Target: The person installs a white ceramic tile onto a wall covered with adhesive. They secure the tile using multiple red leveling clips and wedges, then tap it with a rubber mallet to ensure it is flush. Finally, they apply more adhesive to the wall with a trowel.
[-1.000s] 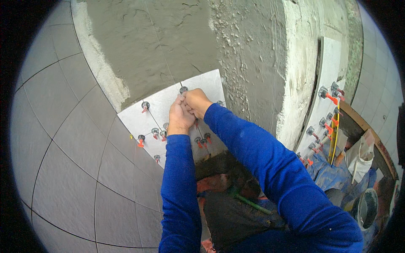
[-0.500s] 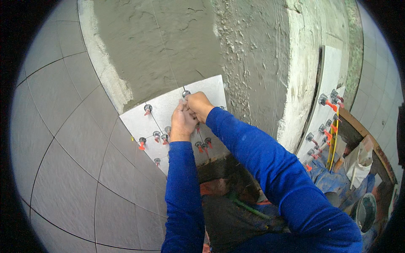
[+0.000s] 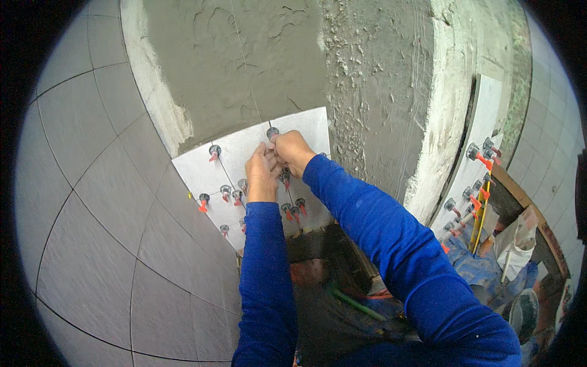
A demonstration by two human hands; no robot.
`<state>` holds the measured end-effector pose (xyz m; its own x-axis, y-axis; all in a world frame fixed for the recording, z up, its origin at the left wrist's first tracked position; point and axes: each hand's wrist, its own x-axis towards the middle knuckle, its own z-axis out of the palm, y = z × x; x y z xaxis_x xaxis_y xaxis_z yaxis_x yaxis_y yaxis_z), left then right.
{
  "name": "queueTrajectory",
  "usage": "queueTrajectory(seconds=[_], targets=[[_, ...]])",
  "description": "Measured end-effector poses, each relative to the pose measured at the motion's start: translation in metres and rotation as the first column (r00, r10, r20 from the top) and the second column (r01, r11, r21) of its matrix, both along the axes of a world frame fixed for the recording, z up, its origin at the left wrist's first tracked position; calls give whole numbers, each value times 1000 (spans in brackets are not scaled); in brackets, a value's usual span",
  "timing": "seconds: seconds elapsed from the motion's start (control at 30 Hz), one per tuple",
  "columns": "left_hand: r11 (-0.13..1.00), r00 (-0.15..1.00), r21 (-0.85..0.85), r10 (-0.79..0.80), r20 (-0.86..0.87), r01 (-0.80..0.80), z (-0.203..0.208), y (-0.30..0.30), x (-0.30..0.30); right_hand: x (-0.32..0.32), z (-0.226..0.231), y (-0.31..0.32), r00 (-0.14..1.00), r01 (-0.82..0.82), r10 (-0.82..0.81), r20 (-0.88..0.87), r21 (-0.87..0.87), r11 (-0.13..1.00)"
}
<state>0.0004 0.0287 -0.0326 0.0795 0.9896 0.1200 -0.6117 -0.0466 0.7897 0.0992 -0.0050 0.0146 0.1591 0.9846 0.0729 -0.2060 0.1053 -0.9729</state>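
The levelling clip [image 3: 273, 132] sits at the top edge of the white tile panel [image 3: 244, 142], in line with the joint that runs down behind the hands. It lies directly above and slightly left of the right hand [image 3: 293, 150], whose grip is nearer. The right grip is closed, thumb and fingers curled at the clip's lower side; the handle is mostly hidden by the fingers. The left hand [image 3: 262, 174] stands just below and to the left, fingers half curled against the right hand's fingers. Whether the left grip holds anything is not determinable. The handle's long axis is likewise obscured.

Surface: the panel bears further clips with red handles [image 3: 203, 202] on both sides of the hands. Grey wet mortar [image 3: 232, 76] spreads above it, crossed by a thin line [image 3: 246, 61] descending toward the clip. A rough mortar strip [image 3: 351, 92] adjoins on the right.

Room: large grey tiles [image 3: 92, 257] occupy the left side. At far right stands a narrow tile strip [image 3: 488, 107] with similar clips; below it lie a white bag [image 3: 516, 244] and a bucket [image 3: 524, 315].
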Motion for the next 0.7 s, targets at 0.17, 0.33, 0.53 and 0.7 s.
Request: queueTrajectory(seconds=[0.17,0.33,0.53,0.7], targets=[[868,759,213,-496,423,448,-15,14,28,-3,-4,9,1000,6,-6,-16,39,999],[900,724,279,-434,536,333,-10,9,46,-3,5,-2,964,-85,77,-255,-19,996],[944,879,-24,-296,373,328,2,22,27,-4,12,-13,1000,-25,25,7,7,1000],[935,935,58,-353,31,351,6,40,-7,-4,8,-3,999,32,-32,43,1,1000]])
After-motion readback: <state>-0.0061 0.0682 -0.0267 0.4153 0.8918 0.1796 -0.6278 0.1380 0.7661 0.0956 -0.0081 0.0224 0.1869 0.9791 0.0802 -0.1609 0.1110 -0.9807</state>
